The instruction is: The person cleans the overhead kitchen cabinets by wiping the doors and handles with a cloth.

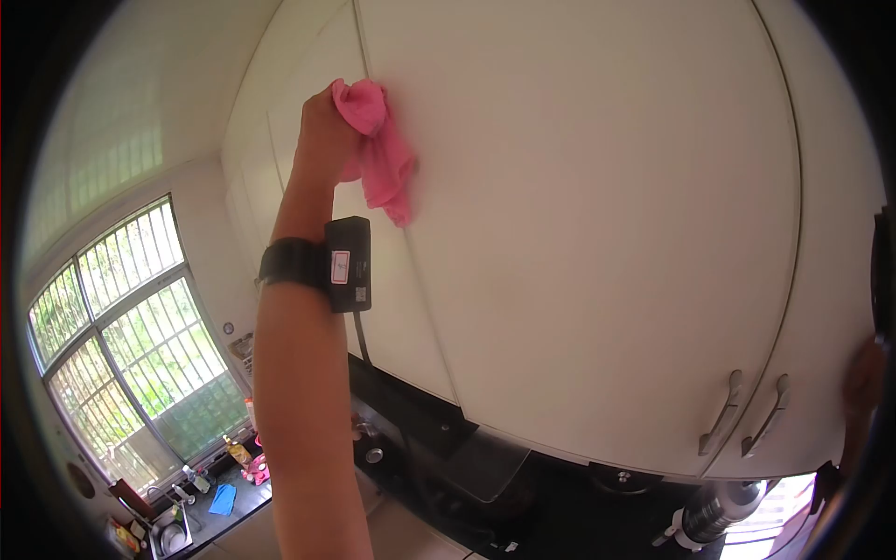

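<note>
My left hand (327,135) is raised against the white cabinet front, closed round a bunched pink cloth (381,149). The cloth hangs down over the seam between two cabinet doors (597,215). A black strap with a small box (349,264) is on my left forearm, and a cable runs down from it. At the far right edge, my right hand (862,375) shows only in part, dark and cut off beside the right cabinet door; its fingers cannot be made out.
Two metal handles (721,413) are low on the doors. Below are a black range hood (467,464) and a silver cylindrical object (721,511). At lower left, a barred window (149,327) stands above a counter with a sink (172,537), bottles and a blue cloth (223,499).
</note>
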{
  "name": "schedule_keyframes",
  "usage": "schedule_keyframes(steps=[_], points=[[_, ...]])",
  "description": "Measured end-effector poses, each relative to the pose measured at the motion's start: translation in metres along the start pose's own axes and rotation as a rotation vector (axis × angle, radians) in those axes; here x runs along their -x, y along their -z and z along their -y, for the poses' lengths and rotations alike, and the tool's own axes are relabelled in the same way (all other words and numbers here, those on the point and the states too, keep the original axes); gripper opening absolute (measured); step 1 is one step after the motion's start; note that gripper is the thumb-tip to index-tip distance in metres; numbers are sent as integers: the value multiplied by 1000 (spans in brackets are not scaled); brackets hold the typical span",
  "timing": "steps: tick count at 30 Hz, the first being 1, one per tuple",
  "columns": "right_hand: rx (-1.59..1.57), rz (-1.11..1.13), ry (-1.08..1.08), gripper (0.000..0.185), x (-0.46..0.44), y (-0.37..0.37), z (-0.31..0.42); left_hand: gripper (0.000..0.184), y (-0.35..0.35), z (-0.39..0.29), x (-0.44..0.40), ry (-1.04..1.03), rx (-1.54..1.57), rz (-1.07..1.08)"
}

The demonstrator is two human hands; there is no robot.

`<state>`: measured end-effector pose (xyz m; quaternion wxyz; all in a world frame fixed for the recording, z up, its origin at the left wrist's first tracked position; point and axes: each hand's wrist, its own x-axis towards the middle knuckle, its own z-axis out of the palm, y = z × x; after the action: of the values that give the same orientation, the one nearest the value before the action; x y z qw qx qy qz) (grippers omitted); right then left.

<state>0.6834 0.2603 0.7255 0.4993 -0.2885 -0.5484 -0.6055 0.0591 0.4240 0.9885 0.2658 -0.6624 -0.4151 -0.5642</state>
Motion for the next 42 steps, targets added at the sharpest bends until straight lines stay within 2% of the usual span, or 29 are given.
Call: schedule_keyframes(steps=[1, 3, 5, 8, 11, 12, 15, 18, 20, 23, 26, 28, 30, 32, 34, 36, 37, 38, 39, 40, 42], points=[[-83, -111, -212, 29, 8, -8, 9, 27, 1, -1, 1, -7, 31, 14], [-61, -116, -221, 30, 10, -9, 9, 27, 1, -4, 6, -65, 67, 47], [141, 92, 186, 31, 1, 5, -8, 27, 3, -7, 18, -170, 74, 87], [143, 107, 187, 32, 2, 5, -9, 25, -1, -9, 36, -50, 196, 111], [124, 104, 170, 32, -3, 5, -4, 16, -10, 6, 56, 39, 154, 61], [107, 98, 170, 32, -2, 5, -5, 18, -14, 9, 63, 5, 31, 27], [74, 81, 170, 31, 2, 4, -10, 25, -19, 13, 97, -133, -21, 27], [87, 78, 185, 31, 0, 4, -8, 30, -24, 0, 136, 123, -43, 105], [100, 78, 225, 31, -3, 4, -7, 29, -35, 15, 167, -44, -84, 45], [79, 110, 198, 33, 5, 7, -13, 17, -32, -24, 204, 53, -75, 136], [-99, 121, 184, 34, -2, 6, -8, 17, -46, -13, 248, 29, -39, 131], [-193, -55, -253, 35, 10, -8, 11, 16, -53, -5, 281, 67, 43, 190], [-151, -47, -271, 35, 13, -3, 8, 15, -57, -1, 306, 126, 112, 253], [14, 142, 128, 35, 9, 6, -13, 18, -57, -1, 324, 210, 161, 312], [-21, 87, -121, 35, 9, 2, 1, 13, -58, -6, 339, 275, 140, 316], [53, 187, -114, 31, 25, 1, -10, 8, -60, -6, 359, 303, 123, 375], [151, 323, 15, 28, 43, 8, -34, 13, -57, -13, 363, 392, 116, 435], [46, 187, 37, 19, 32, 4, -25, 20, -54, -20, 365, 474, 109, 499], [-56, 53, 72, 22, 21, 0, -15, 19, -56, -19, 366, 385, -32, 625], [-83, 78, 72, 22, 8, 3, -9, 19, -60, -15, 367, 286, -174, 742], [-82, 51, 52, 18, -4, 7, -1, 19, -66, -3, 382, 310, -140, 644]])
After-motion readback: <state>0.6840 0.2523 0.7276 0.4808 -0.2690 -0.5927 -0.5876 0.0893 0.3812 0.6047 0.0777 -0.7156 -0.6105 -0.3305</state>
